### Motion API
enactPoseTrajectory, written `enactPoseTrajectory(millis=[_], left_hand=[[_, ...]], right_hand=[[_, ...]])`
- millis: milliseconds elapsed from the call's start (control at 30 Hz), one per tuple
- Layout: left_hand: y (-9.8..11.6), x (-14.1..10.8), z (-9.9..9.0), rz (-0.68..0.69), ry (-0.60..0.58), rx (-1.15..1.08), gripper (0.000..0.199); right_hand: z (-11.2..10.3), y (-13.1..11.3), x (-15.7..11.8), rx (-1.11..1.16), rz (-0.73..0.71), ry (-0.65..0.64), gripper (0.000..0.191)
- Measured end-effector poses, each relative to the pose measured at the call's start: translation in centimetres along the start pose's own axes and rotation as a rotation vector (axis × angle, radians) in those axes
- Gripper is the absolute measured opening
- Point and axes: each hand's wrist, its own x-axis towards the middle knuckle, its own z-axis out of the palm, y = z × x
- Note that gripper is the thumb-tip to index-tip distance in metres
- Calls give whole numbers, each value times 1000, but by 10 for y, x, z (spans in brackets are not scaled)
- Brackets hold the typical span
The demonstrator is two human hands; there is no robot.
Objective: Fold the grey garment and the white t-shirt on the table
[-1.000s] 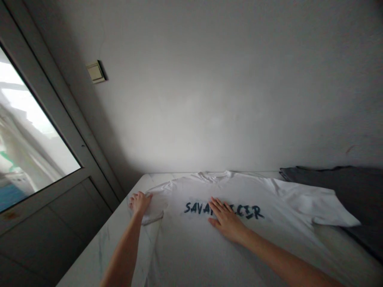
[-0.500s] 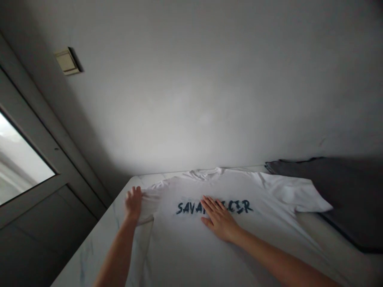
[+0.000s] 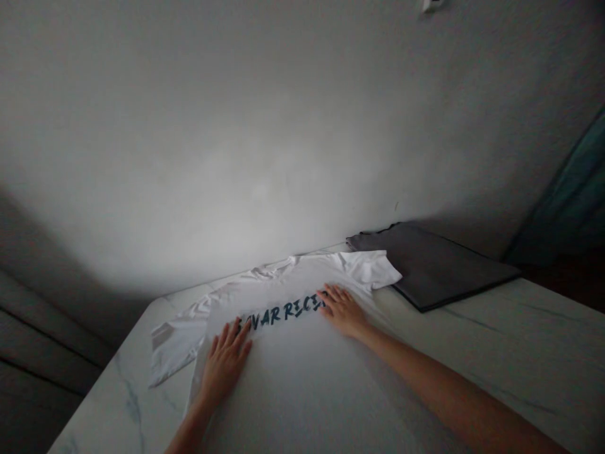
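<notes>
A white T-shirt (image 3: 283, 366) with dark lettering across its chest lies spread out, its collar toward the wall. My left hand (image 3: 227, 356) rests flat on the shirt at the left end of the lettering, fingers apart. On the right end of the lettering lies my right hand (image 3: 344, 310), palm down with its fingers spread. Both hands cover some of the letters. The shirt's left sleeve (image 3: 176, 343) lies out to the side with creases, and its right sleeve (image 3: 375, 268) overlaps a dark grey folded cloth.
The shirt lies on a white marbled table (image 3: 515, 353). The dark grey cloth (image 3: 439, 265) lies flat at the back right. Behind the table rises a pale wall (image 3: 265, 139). A teal curtain-like fabric (image 3: 567, 189) hangs at the far right.
My left hand has let go of the left sleeve and moved onto the chest lettering. My right hand has shifted to the lettering's right end. The view has turned to the right.
</notes>
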Motion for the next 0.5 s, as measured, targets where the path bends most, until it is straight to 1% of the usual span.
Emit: enactPoseTrajectory(millis=[33, 67, 100, 133, 167, 200, 233, 300, 333, 367, 400, 433, 467, 500], left_hand=[[-11, -6, -5, -33, -12, 43, 50], [-16, -10, -10, -75, -18, 91, 50], [-13, -12, -14, -117, -12, 140, 49], [-1, -12, -17, -156, 6, 179, 49], [18, -11, -19, -179, 35, 197, 49], [42, -9, -20, -176, 72, 195, 49], [69, -7, -20, -150, 97, 152, 50], [119, -11, -16, -23, 85, 38, 54], [136, -17, -14, 38, 76, 13, 56], [145, -27, -12, 75, 74, 0, 56], [146, -41, -10, 90, 72, -3, 55], [137, -59, -8, 83, 76, -1, 53], [119, -80, -7, 59, 78, -3, 52], [96, -103, -5, 25, 83, -6, 52]], right_hand=[[-7, 18, -4, -42, 70, 8, 52], [-13, 28, -6, -76, 146, 19, 54], [-18, 31, -8, -100, 214, 37, 55], [-21, 25, -9, -108, 261, 57, 57], [-22, 11, -10, -98, 269, 77, 57], [-19, -10, -13, -71, 241, 93, 56], [-15, -34, -17, -26, 169, 94, 55], [-2, -81, -34, 98, -31, 50, 51], [5, -96, -46, 141, -83, 36, 50], [11, -104, -60, 164, -117, 35, 51], [15, -101, -75, 172, -147, 50, 51], [17, -89, -91, 162, -163, 59, 53], [16, -69, -107, 139, -161, 69, 56], [13, -43, -122, 106, -133, 80, 59]])
